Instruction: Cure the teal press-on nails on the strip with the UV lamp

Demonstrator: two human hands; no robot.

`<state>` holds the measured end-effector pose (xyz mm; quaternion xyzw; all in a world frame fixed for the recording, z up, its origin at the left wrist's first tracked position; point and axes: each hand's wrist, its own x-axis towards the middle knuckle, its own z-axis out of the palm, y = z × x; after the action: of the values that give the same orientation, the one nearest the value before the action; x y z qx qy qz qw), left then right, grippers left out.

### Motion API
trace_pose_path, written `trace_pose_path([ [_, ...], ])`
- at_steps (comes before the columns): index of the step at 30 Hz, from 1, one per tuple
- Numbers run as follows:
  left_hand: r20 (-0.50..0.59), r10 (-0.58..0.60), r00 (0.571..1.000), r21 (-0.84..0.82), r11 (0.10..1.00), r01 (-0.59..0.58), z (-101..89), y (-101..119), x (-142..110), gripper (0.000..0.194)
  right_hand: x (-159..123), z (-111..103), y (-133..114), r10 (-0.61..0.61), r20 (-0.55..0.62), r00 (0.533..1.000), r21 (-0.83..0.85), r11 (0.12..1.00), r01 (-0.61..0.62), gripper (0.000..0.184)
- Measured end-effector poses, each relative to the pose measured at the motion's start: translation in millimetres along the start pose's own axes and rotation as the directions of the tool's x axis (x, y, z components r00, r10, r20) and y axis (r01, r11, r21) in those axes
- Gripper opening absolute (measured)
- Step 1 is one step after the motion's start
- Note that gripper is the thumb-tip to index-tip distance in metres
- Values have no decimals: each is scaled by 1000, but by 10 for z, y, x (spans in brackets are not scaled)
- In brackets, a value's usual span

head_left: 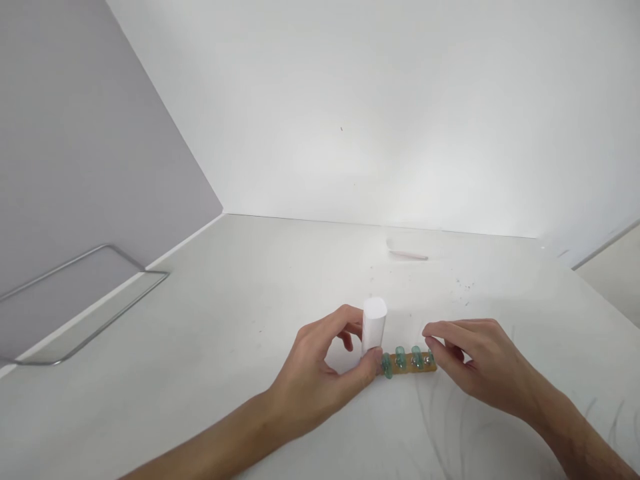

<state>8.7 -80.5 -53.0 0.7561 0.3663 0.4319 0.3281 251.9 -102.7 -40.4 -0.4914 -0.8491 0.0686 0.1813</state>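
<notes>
While both forearms lie on the white table, the left hand holds a small white cylinder upright, thumb at its base and fingers curled around the far side. Just beside it, a short brown strip lies flat on the table, with a row of green pieces standing on it. The left thumb touches the strip's left end. The right hand has its fingertips narrowly together at the strip's right end; it seems to pinch there, though I cannot tell for sure. Farther back lies a small white-and-pink object, too blurred to name. At the left edge stands a bent metal wire frame.
</notes>
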Motion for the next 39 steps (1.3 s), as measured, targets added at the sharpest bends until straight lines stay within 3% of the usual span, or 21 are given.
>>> trace_pose_path([
  [39,0,-8,1000,10,1000,8,3,0,-9,16,16,-24,-22,-4,6,1000,-15,1000,4,29],
])
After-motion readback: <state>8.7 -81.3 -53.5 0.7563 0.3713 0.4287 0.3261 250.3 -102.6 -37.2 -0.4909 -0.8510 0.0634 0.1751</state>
